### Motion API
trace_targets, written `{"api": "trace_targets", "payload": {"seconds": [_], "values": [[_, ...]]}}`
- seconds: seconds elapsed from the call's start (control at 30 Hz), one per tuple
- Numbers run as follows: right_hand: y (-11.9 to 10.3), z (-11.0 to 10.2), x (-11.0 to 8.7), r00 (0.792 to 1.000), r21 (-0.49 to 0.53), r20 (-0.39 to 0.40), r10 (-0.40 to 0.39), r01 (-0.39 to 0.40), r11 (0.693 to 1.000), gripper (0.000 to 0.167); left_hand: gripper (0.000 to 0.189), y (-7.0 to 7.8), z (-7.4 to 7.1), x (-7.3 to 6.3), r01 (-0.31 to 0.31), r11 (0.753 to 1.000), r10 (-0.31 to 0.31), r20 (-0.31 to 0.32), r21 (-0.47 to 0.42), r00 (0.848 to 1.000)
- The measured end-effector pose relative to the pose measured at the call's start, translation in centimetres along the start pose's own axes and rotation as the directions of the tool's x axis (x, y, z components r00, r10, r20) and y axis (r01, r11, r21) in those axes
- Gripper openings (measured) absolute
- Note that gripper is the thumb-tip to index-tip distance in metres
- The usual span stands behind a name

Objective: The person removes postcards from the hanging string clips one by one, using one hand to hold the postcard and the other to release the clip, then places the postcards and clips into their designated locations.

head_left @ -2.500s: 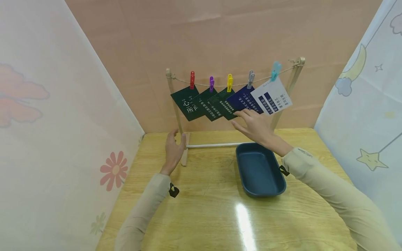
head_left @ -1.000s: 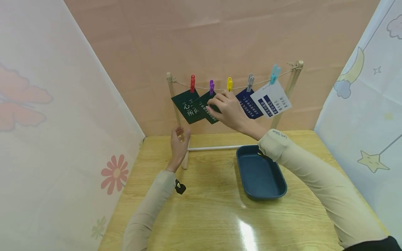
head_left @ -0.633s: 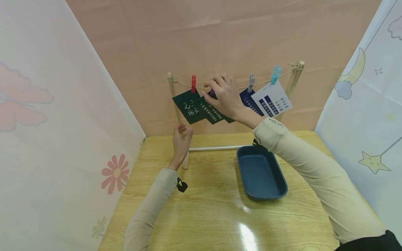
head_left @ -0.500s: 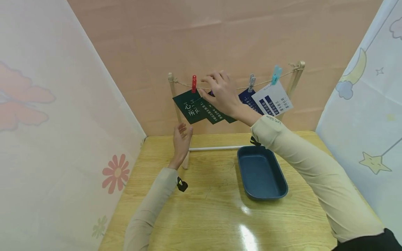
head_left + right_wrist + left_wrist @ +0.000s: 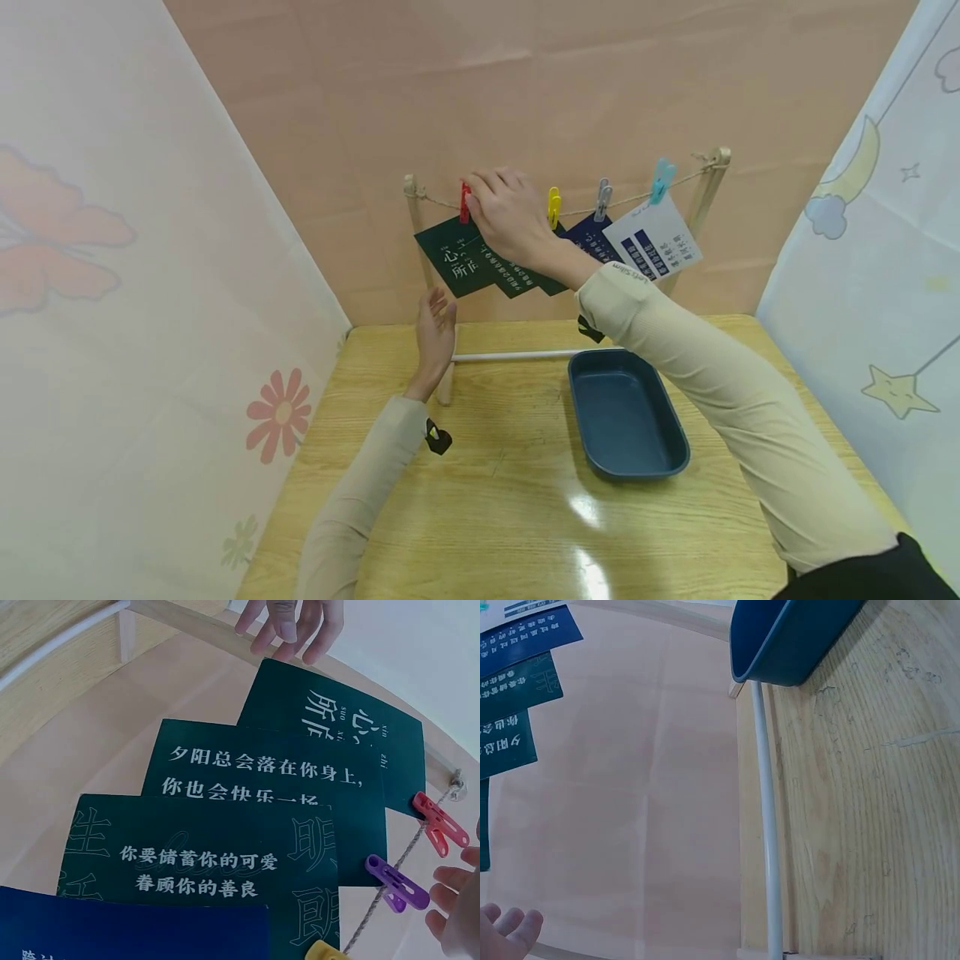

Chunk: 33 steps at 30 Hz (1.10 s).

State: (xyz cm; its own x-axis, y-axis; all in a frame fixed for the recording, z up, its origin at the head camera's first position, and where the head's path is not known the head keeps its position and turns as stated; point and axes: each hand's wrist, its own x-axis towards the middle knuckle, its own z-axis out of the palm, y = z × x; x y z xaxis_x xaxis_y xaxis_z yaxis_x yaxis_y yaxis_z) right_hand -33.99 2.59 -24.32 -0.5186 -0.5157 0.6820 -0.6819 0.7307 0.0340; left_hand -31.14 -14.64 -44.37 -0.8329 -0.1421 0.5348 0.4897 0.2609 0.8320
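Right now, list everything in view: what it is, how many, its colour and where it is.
Pegs: five, red, purple, yellow, grey, light blue, on the string.
String: one, tan, strung between the rack's posts.
Cards: five, three dark green, one navy, one white, hanging from the pegs.
Rack: one, pale wood with a white rod, at the table's back.
Tray: one, dark blue, on the table right of centre.
Table: one, light wood.
Left hand: fingers straight, beside the rack's left post.
Right hand: raised at the string by the red and purple pegs.
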Motion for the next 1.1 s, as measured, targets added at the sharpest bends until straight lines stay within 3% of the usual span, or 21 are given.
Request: {"api": "trace_targets", "payload": {"seconds": [0.23, 0.6, 0.93, 1.1], "values": [[-0.2, -0.2, 0.5, 1.0, -0.005, 0.022, 0.0, 0.0, 1.0, 0.039, 0.044, 0.5, 0.3, 0.4, -0.007, 1.0, 0.007, -0.015, 0.021, 1.0], [0.0, 0.0, 0.7, 0.999, -0.042, 0.04, 0.018, -0.017, 0.999, 0.039, 0.05, 1.4, 1.3, 0.9, 0.016, 1.0, -0.016, -0.008, -0.017, 1.0], [-0.3, 0.2, 0.9, 0.997, 0.017, 0.059, 0.056, -0.057, 0.998, 0.037, 0.051, 2.0, 1.7, 1.3, 0.059, 0.998, -0.059, -0.037, -0.003, 0.998], [-0.4, 0.4, 1.1, 0.997, 0.03, 0.062, 0.054, -0.056, 0.998, 0.036, 0.048, 1.8, 1.7, 1.4, 0.041, 0.999, -0.041, -0.052, 0.003, 0.998]]}}
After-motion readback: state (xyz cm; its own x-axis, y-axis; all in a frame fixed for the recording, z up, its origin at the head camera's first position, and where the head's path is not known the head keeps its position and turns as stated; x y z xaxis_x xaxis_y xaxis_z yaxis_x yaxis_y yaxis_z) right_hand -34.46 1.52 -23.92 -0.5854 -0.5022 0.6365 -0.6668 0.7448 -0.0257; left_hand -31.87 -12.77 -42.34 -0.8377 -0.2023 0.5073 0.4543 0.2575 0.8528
